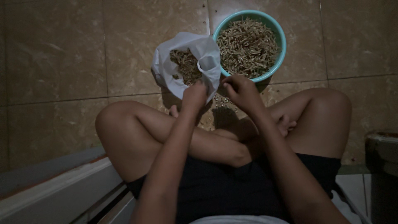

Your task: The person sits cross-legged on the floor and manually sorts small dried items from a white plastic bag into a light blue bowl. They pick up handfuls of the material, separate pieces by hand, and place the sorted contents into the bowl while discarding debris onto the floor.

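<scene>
A teal bowl (pixel 281 37) heaped with small dried fish stands on the tiled floor ahead of my crossed legs. Left of it and touching it sits an open white plastic bag (pixel 207 56) with more dried fish inside. My left hand (pixel 195 95) hovers at the bag's near edge, fingers curled; what it holds is too dark to tell. My right hand (pixel 240 89) is beside it, just below the bowl's rim, fingers pinched together on something small and hidden. A little pile of scraps (pixel 224 101) lies on the floor under both hands.
Brown floor tiles (pixel 54 54) stretch all around. A pale ledge or step (pixel 62 191) runs along the lower left. A dark container (pixel 381 153) stands at the right edge, beside my knee.
</scene>
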